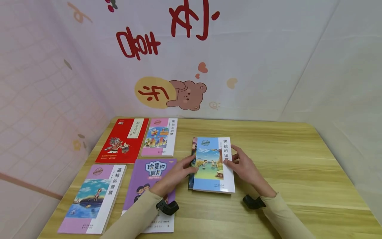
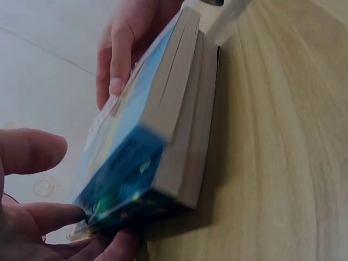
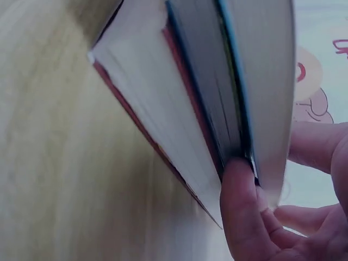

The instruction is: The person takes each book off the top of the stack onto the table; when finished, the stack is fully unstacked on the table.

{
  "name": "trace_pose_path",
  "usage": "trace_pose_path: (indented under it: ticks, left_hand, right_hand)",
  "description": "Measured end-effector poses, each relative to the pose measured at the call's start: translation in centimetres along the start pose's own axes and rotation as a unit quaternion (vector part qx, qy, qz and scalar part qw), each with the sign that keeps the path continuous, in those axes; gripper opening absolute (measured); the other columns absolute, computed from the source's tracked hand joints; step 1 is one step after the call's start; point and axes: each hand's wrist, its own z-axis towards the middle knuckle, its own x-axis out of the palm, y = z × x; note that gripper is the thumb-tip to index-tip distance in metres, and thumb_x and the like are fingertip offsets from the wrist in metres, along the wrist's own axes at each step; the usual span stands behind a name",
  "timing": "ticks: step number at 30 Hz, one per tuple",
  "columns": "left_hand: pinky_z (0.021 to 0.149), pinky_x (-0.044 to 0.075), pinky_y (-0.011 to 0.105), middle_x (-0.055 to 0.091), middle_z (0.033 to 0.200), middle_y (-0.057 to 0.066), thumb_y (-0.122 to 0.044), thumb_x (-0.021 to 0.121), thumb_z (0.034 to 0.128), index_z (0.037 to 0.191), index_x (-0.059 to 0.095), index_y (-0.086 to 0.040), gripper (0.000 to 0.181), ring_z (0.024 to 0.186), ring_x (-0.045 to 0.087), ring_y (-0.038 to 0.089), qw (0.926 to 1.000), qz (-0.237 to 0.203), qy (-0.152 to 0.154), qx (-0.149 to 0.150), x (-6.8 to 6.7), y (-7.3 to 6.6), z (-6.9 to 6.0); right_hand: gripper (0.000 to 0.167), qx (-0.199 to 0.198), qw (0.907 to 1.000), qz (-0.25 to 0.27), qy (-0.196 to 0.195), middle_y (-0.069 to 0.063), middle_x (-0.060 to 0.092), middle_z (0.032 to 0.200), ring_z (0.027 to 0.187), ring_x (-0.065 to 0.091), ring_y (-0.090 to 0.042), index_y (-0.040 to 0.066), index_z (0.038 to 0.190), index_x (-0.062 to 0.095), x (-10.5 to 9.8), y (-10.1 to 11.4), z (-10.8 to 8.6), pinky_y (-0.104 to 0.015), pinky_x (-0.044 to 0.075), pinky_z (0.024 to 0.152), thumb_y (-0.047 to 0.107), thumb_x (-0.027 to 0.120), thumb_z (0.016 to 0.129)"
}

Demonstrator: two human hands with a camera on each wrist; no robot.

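Observation:
A stack of several books lies mid-table, topped by a blue-and-white paperback [image 1: 210,167] with two children in water on its cover. Along the stack's left side, my left hand [image 1: 176,173] touches the spines with its fingers; its thumb [image 2: 35,150] stands off the cover in the left wrist view. My right hand [image 1: 246,167] is at the opposite edge, pinching the top book between the thumb on its cover and the fingers at its page edge. Below it, a thinner book [image 3: 204,70] and a thick one with a red-brown cover [image 3: 147,98] show in the right wrist view.
Left of the stack lie a red book [image 1: 126,132], a pink-and-white one [image 1: 158,137], a purple one [image 1: 134,189] partly under the left forearm, and a lilac-and-white one [image 1: 92,199]. The wooden table [image 1: 286,149] meets a printed cloth wall [image 1: 262,76] behind.

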Motion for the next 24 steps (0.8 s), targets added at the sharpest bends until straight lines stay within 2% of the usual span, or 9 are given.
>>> trace_pose_path:
  ticks: [4,9,13,16,20,24]
  left_hand:
    - [0.124,0.021,0.054,0.023,0.169,0.019,-0.022,0.061,0.103,0.162,0.031,-0.005,0.069,0.155,0.02,0.04,0.9999,0.014,0.001,0.002,-0.3,0.0,0.1]
    - [0.123,0.022,0.056,0.029,0.167,0.018,-0.024,0.064,0.1015,0.161,0.036,-0.009,0.068,0.153,0.026,0.04,0.9986,0.052,-0.001,-0.009,-0.7,-0.2,0.1]
    - [0.12,0.03,0.055,0.041,0.16,0.021,-0.016,0.069,0.0979,0.159,0.041,-0.012,0.067,0.147,0.039,0.04,0.9975,0.07,-0.005,-0.013,-1.1,-0.2,0.6]
    - [0.114,0.04,0.052,0.053,0.148,0.023,-0.009,0.071,0.0959,0.159,0.043,-0.011,0.069,0.137,0.051,0.038,0.9972,0.075,-0.006,-0.007,-1.3,0.0,1.1]
    - [0.105,0.049,0.048,0.06,0.137,0.02,-0.007,0.073,0.0951,0.159,0.042,-0.012,0.071,0.125,0.059,0.033,0.9967,0.081,-0.007,-0.005,-1.4,0.1,1.5]
    - [0.101,0.053,0.046,0.06,0.136,0.02,-0.005,0.072,0.0943,0.159,0.042,-0.012,0.071,0.122,0.06,0.033,0.9968,0.08,-0.005,-0.005,-1.4,0.1,1.6]
  right_hand:
    - [0.076,-0.016,0.9997,0.019,-0.005,-0.021,0.058,0.113,0.091,0.066,-0.028,0.003,0.162,0.024,-0.7,-0.2,-0.4,-0.033,0.054,0.067,0.021,0.067,0.102]
    - [0.07,-0.029,0.9986,0.039,-0.018,-0.023,0.054,0.112,0.081,0.067,-0.024,0.006,0.163,0.025,-1.5,-0.2,-0.9,-0.032,0.056,0.062,0.017,0.062,0.105]
    - [0.059,-0.051,0.9969,0.044,-0.039,-0.024,0.054,0.113,0.074,0.066,-0.023,0.006,0.161,0.033,-2.2,-0.2,-1.2,-0.031,0.056,0.061,0.015,0.057,0.107]
    - [0.052,-0.064,0.9956,0.035,-0.058,-0.025,0.055,0.12,0.079,0.065,-0.024,0.003,0.157,0.041,-2.6,-0.1,-1.4,-0.03,0.056,0.064,0.015,0.056,0.108]
    - [0.051,-0.053,0.9945,0.058,-0.068,-0.026,0.053,0.131,0.084,0.065,-0.027,0.003,0.155,0.044,-3.5,-0.1,-1.7,-0.03,0.057,0.066,0.016,0.057,0.108]
    - [0.051,-0.025,0.9919,0.099,-0.076,-0.025,0.051,0.135,0.074,0.07,-0.025,0.007,0.155,0.047,-4.6,-0.4,-2.0,-0.032,0.059,0.06,0.021,0.059,0.107]
